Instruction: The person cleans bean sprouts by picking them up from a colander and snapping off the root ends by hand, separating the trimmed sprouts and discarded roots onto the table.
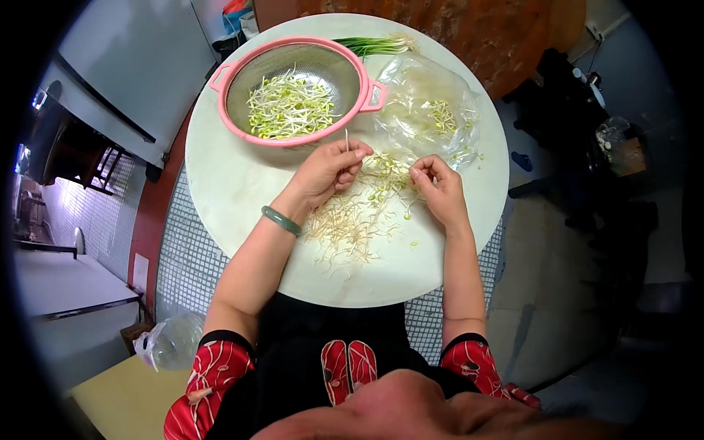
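Observation:
My left hand (330,174), with a green bangle (281,220) on its wrist, is closed in a pinch on a bean sprout (347,136) whose pale stalk sticks up past the fingers. To its right, my right hand (441,189) has thumb and forefinger pressed together; what they hold, if anything, is too small to make out. Between the hands lies a loose heap of bean sprouts (385,178) with yellow-green heads. Thin brownish root ends (345,233) are scattered nearer my body. Beyond my left hand stands a pink-rimmed strainer basket (242,128) with bean sprouts in its mesh bowl.
The round white table (220,198) holds everything. A clear plastic bag (429,88) with more sprouts lies at the back right, beside a bunch of green onions (370,45). On the lower left is a large plastic bottle (172,342). A brown board (469,37) rises behind the table.

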Demonstrator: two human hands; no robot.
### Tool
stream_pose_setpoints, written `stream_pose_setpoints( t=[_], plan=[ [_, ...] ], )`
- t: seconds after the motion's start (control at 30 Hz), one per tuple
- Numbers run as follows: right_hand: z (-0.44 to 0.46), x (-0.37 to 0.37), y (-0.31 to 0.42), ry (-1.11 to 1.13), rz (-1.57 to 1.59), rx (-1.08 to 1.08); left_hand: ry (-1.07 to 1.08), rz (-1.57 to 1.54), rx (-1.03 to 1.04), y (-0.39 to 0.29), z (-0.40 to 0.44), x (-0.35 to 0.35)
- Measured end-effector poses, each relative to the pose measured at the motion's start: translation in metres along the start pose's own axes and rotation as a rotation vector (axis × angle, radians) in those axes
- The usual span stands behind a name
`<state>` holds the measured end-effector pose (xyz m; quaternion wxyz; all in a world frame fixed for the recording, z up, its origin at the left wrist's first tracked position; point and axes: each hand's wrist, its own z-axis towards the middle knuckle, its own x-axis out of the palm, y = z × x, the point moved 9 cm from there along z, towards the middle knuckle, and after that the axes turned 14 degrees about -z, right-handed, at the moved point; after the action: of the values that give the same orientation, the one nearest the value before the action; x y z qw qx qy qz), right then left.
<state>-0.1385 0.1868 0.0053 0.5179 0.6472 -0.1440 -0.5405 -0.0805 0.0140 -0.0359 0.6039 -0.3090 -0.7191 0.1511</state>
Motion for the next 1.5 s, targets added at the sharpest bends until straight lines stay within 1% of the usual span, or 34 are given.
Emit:
stream_pose_setpoints(
  t=[0.03, 0.17, 0.27, 0.43, 0.53, 0.57, 0.67, 0.7, 0.8, 0.87, 0.9, 1.0, 1.1, 1.2, 1.4, 1.5],
  plan=[
    [0.003, 0.000, -0.005, -0.035, 0.106, -0.001, -0.025, 0.012, -0.013, 0.003, -0.001, 0.001],
    [0.002, 0.000, -0.008, -0.059, 0.280, 0.019, 0.018, 0.135, -0.135, 0.023, -0.005, 0.011],
    [0.003, -0.002, -0.007, -0.063, 0.369, 0.007, 0.042, 0.249, -0.131, 0.027, -0.006, 0.016],
    [0.000, 0.011, 0.000, -0.018, 0.418, 0.016, 0.027, 0.256, -0.077, 0.029, -0.003, 0.019],
    [-0.003, 0.032, 0.008, 0.120, 0.347, -0.022, 0.006, 0.195, -0.044, 0.029, -0.002, 0.017],
    [-0.005, 0.039, 0.009, 0.173, 0.293, 0.005, 0.001, 0.168, -0.031, 0.028, -0.001, 0.016],
    [-0.006, 0.041, 0.014, 0.169, 0.156, -0.036, 0.017, 0.151, -0.011, 0.026, 0.000, 0.014],
    [-0.006, 0.039, 0.018, 0.134, 0.148, -0.043, -0.006, 0.143, 0.005, 0.024, 0.001, 0.011],
    [-0.004, 0.033, 0.005, 0.117, 0.062, 0.025, -0.056, 0.124, 0.069, 0.017, 0.004, 0.003],
    [-0.003, 0.028, 0.006, 0.095, -0.022, -0.002, -0.063, 0.116, 0.130, 0.009, 0.004, -0.003],
    [-0.003, 0.027, 0.008, 0.084, -0.064, -0.016, -0.070, 0.104, 0.112, 0.009, 0.004, -0.005],
    [-0.003, 0.029, 0.008, 0.092, -0.085, -0.014, -0.021, 0.107, 0.106, 0.009, 0.003, -0.002],
    [-0.004, 0.029, 0.012, 0.097, -0.135, -0.033, -0.070, 0.064, 0.193, 0.000, 0.001, 0.003],
    [-0.003, 0.029, 0.010, 0.105, -0.136, -0.031, -0.033, 0.011, 0.194, 0.000, 0.003, 0.001],
    [-0.003, 0.030, 0.002, 0.072, -0.075, -0.027, -0.065, -0.002, 0.253, -0.002, 0.005, -0.004],
    [-0.003, 0.026, 0.008, 0.075, -0.173, -0.051, -0.051, -0.047, 0.261, -0.002, 0.004, -0.003]
  ],
)
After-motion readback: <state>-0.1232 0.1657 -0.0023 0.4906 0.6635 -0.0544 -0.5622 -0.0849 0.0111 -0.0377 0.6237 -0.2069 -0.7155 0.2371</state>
